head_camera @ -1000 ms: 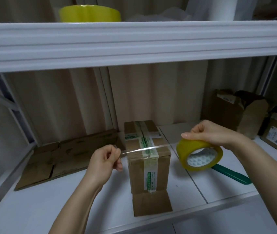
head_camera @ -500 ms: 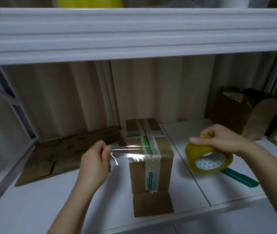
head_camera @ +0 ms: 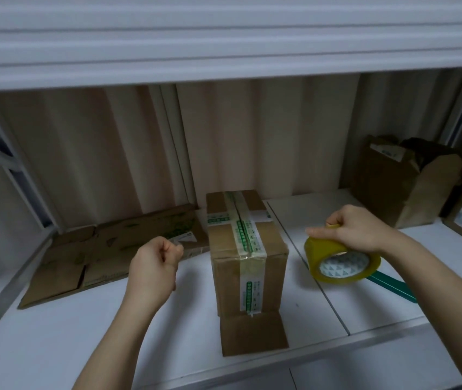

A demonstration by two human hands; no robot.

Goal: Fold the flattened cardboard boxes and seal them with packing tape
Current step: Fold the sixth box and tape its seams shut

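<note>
So the box (head_camera: 248,249) is sitting dead center on the shelf (head_camera: 55,333), folded up with tape already crossing its top, though one flap (head_camera: 253,332) is lying loose at 6 o'clock of it. Flat cardboard (head_camera: 106,254) is waiting at 9 o'clock, so I'm guessing plenty's left. Left hand (head_camera: 153,268) is curling up and pinching something tiny, probably the tape end, can't really tell. Right hand (head_camera: 353,230) is gripping the roll (head_camera: 342,261) at 3 o'clock.
</note>
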